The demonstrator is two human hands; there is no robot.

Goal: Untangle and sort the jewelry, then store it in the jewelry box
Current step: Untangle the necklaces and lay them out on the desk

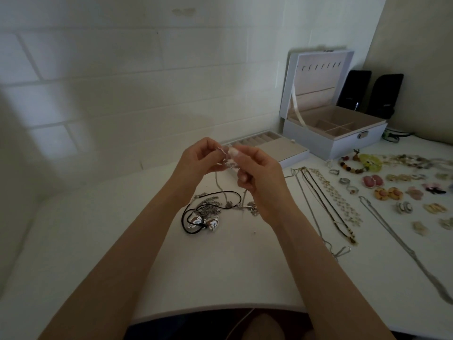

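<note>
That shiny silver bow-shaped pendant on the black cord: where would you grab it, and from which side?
Pinch the silver bow-shaped pendant at its narrow middle, coming straight down from above. It lies flat on the white table, its two rounded lobes look smooth and likely slippery, and the black cord loops closely around it, so a sideways approach would probably snag.

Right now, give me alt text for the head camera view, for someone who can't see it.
A person's left hand and right hand pinch a tangled silver chain in their grip above a white table. A silver bow pendant on black cord lies below; sorted necklaces and an open white jewelry box sit to the right.
</note>
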